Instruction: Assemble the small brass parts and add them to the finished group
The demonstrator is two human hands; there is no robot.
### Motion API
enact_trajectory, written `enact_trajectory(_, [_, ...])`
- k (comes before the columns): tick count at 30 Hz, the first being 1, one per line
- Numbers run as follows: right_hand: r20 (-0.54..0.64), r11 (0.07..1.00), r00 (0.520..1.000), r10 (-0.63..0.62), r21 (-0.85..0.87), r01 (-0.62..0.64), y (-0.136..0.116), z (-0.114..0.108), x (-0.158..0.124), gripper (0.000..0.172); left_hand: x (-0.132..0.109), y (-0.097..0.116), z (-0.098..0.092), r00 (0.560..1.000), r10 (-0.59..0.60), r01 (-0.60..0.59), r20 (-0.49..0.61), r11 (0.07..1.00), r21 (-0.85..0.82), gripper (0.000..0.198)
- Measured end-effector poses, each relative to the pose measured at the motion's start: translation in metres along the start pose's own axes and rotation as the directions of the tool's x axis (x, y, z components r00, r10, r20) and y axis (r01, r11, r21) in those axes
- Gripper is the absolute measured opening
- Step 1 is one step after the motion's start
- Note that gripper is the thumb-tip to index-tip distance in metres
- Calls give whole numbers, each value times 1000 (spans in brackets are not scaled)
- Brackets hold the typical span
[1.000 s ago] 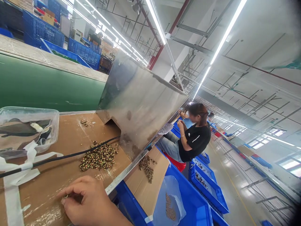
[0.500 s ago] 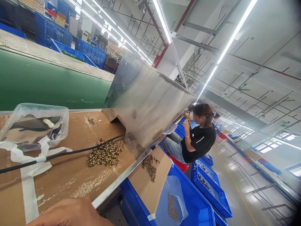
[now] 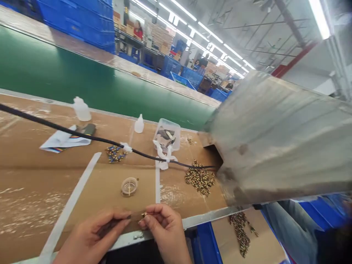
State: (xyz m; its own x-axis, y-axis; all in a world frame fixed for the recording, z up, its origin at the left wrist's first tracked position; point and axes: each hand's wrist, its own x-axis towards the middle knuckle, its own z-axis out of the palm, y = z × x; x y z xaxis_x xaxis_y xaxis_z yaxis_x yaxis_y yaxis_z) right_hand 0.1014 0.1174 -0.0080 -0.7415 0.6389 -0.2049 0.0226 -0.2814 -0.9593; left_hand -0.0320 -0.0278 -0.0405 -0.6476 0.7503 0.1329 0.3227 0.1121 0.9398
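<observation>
Both hands are over the near edge of the cardboard-covered bench [image 3: 110, 183]. My right hand [image 3: 169, 233] pinches a small gold-and-dark part [image 3: 143, 215] between thumb and fingertips. Beside it, my left hand [image 3: 96, 233] has thumb and forefinger together on something small and dark that I cannot make out. The two sets of fingertips are close but apart. Beyond them stands a small round clear dish [image 3: 129, 187] with a thin stick in it. A pile of similar small parts [image 3: 200, 178] lies to the right, and a smaller pile of bluish parts [image 3: 116, 154] to the left.
A black cable [image 3: 104, 139] crosses the bench into a notch in the metal panel [image 3: 261, 146]. Behind are a clear plastic tub [image 3: 176, 135], two white bottles [image 3: 82, 110] and a folded paper [image 3: 63, 141]. A green conveyor [image 3: 110, 88] runs along the back. More parts [image 3: 240, 231] lie lower right.
My view has swung left and down, bringing the dish, bottles and bluish parts into sight. Earlier one hand showed at the lower edge; now both are in view with fingertips pinched.
</observation>
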Motion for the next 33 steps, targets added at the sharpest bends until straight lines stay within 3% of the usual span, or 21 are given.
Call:
enact_trajectory(4, [44, 980, 988, 146, 133, -150, 4, 6, -3, 38, 5, 13, 1, 992, -70, 77, 103, 995, -65, 17])
enact_trajectory(9, [69, 966, 979, 190, 166, -199, 3, 12, -4, 38, 5, 19, -2, 992, -17, 26, 123, 997, -66, 13])
enact_trajectory(21, [52, 965, 978, 202, 163, -208, -1, 21, -5, 40, 7, 23, -4, 985, 25, -8, 168, 995, -99, 13])
enact_trajectory(33, [44, 995, 997, 61, -85, -57, -5, 24, -9, 32, 6, 24, -3, 987, -5, 22, 161, 994, -105, 12])
